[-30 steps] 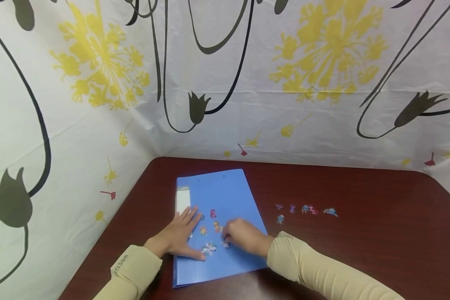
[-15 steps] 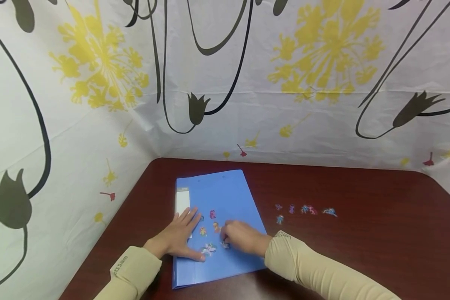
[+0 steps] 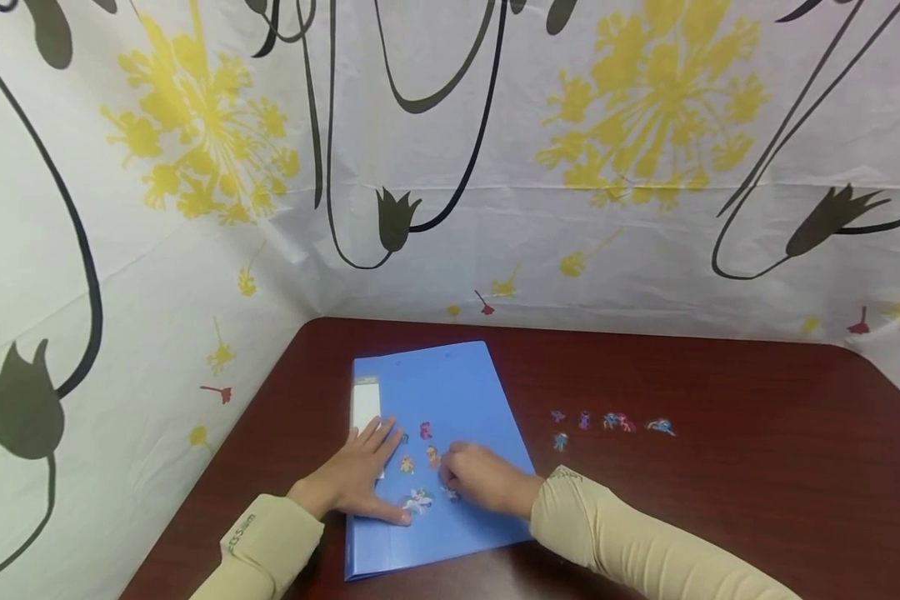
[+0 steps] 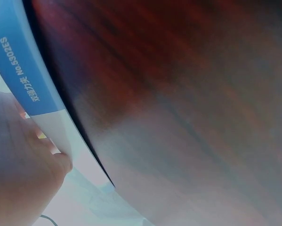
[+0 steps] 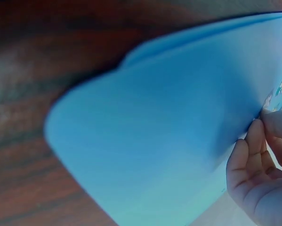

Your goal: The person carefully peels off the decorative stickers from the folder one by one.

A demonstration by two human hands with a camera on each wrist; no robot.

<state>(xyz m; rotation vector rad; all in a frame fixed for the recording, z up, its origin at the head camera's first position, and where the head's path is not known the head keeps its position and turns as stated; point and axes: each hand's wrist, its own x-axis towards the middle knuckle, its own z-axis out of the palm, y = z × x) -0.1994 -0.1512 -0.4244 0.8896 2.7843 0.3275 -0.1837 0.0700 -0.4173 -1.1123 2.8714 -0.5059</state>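
A blue folder (image 3: 468,392) lies on the table, with several small pony stickers on its cover. My left hand (image 3: 356,475) rests on the folder's left side, its fingers spread and straight. Near its thumb is a white winged pony sticker (image 3: 418,500). My right hand (image 3: 487,477) is bent over the cover, pinching at a small white pony sticker (image 3: 451,493) that its fingertips partly hide. In the right wrist view, the thumb and forefinger of the right hand (image 5: 261,165) meet at the folder's surface. An orange pony sticker (image 3: 432,456) sits just beyond those fingers.
Right of the folder, several more pony stickers lie on the dark red table (image 3: 720,500), among them a blue one (image 3: 561,442) and a blue reclining one (image 3: 661,427). A white patterned cloth (image 3: 495,275) hangs behind and to the left.
Both hands stay nearly where they were. My right hand's fingers shift only very slightly over the small white pony sticker; the left hand keeps still.
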